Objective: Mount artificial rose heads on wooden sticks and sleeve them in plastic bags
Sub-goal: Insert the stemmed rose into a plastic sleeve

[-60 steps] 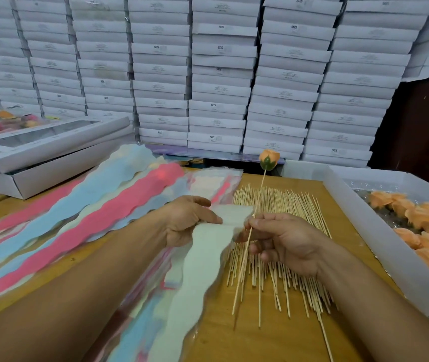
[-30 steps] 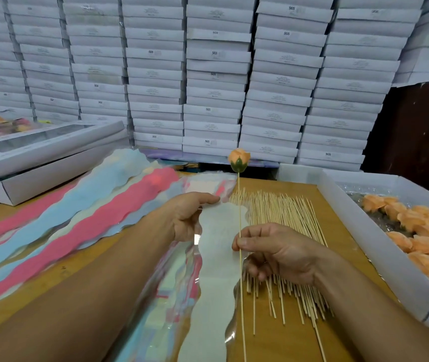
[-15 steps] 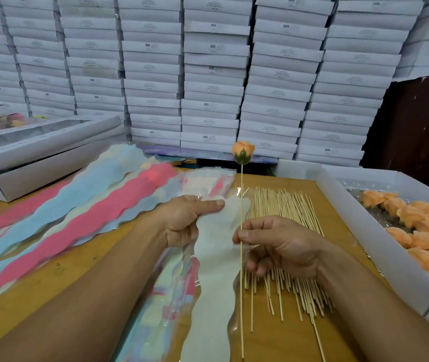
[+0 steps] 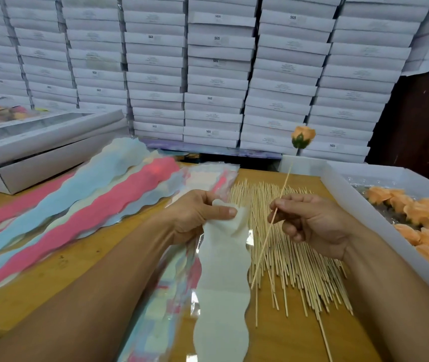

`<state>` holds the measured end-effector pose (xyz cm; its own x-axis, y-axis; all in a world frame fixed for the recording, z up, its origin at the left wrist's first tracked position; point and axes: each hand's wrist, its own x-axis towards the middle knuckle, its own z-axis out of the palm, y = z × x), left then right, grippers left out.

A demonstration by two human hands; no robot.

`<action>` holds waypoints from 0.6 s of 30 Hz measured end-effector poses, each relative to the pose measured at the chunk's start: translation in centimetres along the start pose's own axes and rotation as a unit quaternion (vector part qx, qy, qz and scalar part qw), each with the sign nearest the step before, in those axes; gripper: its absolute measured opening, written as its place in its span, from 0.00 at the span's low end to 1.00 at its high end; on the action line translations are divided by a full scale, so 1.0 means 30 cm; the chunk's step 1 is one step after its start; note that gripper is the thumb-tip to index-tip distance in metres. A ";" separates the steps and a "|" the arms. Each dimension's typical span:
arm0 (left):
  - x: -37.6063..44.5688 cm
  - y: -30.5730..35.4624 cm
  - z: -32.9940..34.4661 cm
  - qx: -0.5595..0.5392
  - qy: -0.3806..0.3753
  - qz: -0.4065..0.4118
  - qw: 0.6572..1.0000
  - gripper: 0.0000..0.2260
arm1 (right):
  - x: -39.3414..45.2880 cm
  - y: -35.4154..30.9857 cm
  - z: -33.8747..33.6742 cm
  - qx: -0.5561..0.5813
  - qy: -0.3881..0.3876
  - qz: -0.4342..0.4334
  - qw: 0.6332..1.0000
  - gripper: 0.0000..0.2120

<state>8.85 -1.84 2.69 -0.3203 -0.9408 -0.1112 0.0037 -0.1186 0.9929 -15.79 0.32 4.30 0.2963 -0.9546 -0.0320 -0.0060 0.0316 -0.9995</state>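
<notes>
Left hand (image 4: 195,215) pinches the white bag (image 4: 222,278) top; right hand (image 4: 310,223) fingers clamp the stick (image 4: 268,236), rose head (image 4: 302,137) tilted toward 1 o'clock.

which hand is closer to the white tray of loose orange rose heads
Right. The right hand, pinching the thin wooden stick, sits just beside the white tray of loose orange rose heads; the left hand, gripping the white wavy-edged plastic sleeve, is farther left.
</notes>
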 end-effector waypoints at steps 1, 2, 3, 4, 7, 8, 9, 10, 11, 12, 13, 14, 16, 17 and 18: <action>0.001 -0.002 0.000 0.004 0.000 0.001 1.000 0.10 | 0.004 0.001 0.000 0.007 0.015 -0.003 1.000 0.08; 0.002 -0.004 0.001 0.007 0.001 0.007 1.000 0.08 | 0.008 0.002 0.001 0.015 0.026 -0.006 1.000 0.06; 0.003 -0.006 0.001 0.015 0.005 0.015 1.000 0.08 | 0.013 0.002 0.002 0.023 0.037 -0.009 0.999 0.05; 0.005 -0.009 0.002 0.023 0.008 0.021 0.999 0.09 | 0.017 0.000 0.003 0.030 0.049 -0.011 0.998 0.05; 0.006 -0.016 0.001 0.036 -0.001 0.038 0.999 0.15 | 0.028 -0.018 0.010 0.053 0.084 -0.026 0.995 0.07; 0.007 -0.017 -0.001 0.050 -0.009 0.047 0.998 0.18 | 0.033 -0.028 0.010 0.061 0.098 -0.034 0.993 0.07; 0.006 -0.017 -0.005 0.074 -0.016 0.057 0.995 0.22 | 0.038 -0.037 0.010 0.067 0.113 -0.041 0.990 0.07; 0.004 -0.016 -0.010 0.100 -0.024 0.067 0.992 0.25 | 0.045 -0.047 0.009 0.072 0.127 -0.048 0.988 0.08; 0.000 -0.013 -0.015 0.118 -0.034 0.075 0.990 0.28 | 0.053 -0.057 0.008 0.076 0.141 -0.053 0.986 0.08; -0.005 -0.009 -0.017 0.124 -0.041 0.078 0.988 0.28 | 0.061 -0.064 0.007 0.079 0.153 -0.057 0.983 0.08; -0.009 -0.005 -0.019 0.129 -0.046 0.080 0.987 0.28 | 0.070 -0.070 0.005 0.083 0.165 -0.059 0.981 0.08; -0.014 -0.003 -0.019 0.141 -0.049 0.085 0.985 0.26 | 0.079 -0.073 0.003 0.085 0.176 -0.060 0.979 0.08; -0.021 0.001 -0.017 0.169 -0.054 0.093 0.980 0.21 | 0.098 -0.069 -0.003 0.091 0.194 -0.061 0.975 0.08; -0.022 0.002 -0.015 0.168 -0.054 0.091 0.980 0.20 | 0.108 -0.064 -0.007 0.093 0.202 -0.061 0.973 0.08; -0.023 0.003 -0.014 0.162 -0.053 0.086 0.982 0.20 | 0.118 -0.058 -0.010 0.095 0.208 -0.059 0.972 0.08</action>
<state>9.46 -1.33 2.85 -0.4383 -0.8976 0.0467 -0.2306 0.1625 0.9594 -15.02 -3.20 5.94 -0.1270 -0.9909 0.0443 0.1921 -0.0684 -0.9790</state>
